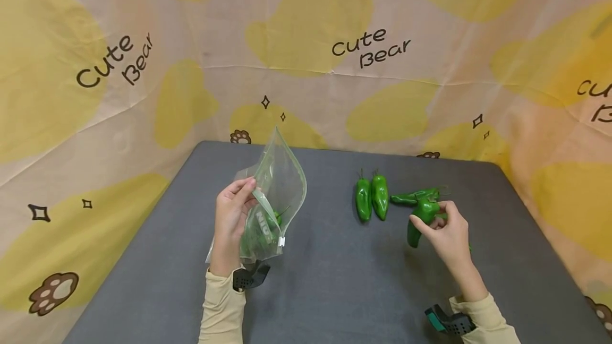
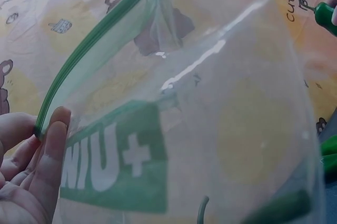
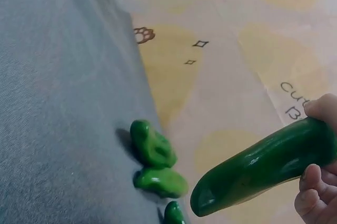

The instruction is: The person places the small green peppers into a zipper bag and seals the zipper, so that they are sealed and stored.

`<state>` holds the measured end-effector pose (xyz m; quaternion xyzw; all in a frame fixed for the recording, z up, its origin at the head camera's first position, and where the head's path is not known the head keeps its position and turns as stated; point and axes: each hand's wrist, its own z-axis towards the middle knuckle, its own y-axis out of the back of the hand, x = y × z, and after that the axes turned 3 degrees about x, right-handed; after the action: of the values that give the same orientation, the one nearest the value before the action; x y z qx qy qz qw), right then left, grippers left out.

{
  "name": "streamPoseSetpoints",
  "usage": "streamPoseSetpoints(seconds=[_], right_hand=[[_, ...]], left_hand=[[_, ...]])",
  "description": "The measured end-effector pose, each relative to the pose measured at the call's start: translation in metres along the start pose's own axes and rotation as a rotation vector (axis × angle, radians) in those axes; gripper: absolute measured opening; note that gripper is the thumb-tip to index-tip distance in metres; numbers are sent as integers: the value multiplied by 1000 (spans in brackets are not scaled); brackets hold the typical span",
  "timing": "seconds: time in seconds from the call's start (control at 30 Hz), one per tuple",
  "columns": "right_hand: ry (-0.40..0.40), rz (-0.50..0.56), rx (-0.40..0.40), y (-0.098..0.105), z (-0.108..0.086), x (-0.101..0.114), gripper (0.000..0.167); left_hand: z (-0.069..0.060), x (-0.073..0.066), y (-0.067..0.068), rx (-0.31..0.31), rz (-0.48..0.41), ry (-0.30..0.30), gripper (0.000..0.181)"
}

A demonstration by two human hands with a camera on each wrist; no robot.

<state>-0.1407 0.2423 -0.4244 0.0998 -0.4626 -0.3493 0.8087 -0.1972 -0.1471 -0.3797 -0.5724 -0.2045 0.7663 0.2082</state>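
Note:
My left hand (image 1: 231,222) pinches the green-edged rim of a clear zip bag (image 1: 290,185), whose mouth gapes toward the right. A white slider hangs at the lower end of the zip. Through the plastic, green peppers show low in the bag, blurred by the film; the left wrist view catches one pepper (image 2: 281,208) near the bottom. Over to the right, my right hand (image 1: 451,235) holds a green pepper (image 1: 423,214) between thumb and fingers, raised above the table. In the right wrist view this pepper (image 3: 263,166) points down and left, its stem end hidden.
Two green peppers lie side by side, a left one (image 1: 363,200) and a right one (image 1: 380,198). Another pepper (image 1: 406,198) lies crosswise behind the held one, with more green partly hidden by my right hand. Printed cloth (image 1: 306,31) walls the grey table (image 1: 325,291) at back and sides.

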Motion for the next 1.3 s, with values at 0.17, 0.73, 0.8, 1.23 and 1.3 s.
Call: streamPoseSetpoints(seconds=[0.17, 0.73, 0.8, 1.23, 1.3], right_hand=[[-56, 39, 11, -21, 3, -47, 41], [32, 229, 103, -37, 11, 8, 41], [43, 224, 114, -39, 10, 5, 42], [111, 283, 122, -59, 14, -6, 46], [104, 275, 136, -56, 15, 15, 45]], left_hand=[[0, 0, 2, -1, -7, -5, 27], [-1, 1, 1, 7, 5, 9, 30], [-1, 2, 1, 11, 7, 6, 31], [0, 3, 2, 34, 27, -3, 28], [0, 4, 1, 52, 34, 1, 28]])
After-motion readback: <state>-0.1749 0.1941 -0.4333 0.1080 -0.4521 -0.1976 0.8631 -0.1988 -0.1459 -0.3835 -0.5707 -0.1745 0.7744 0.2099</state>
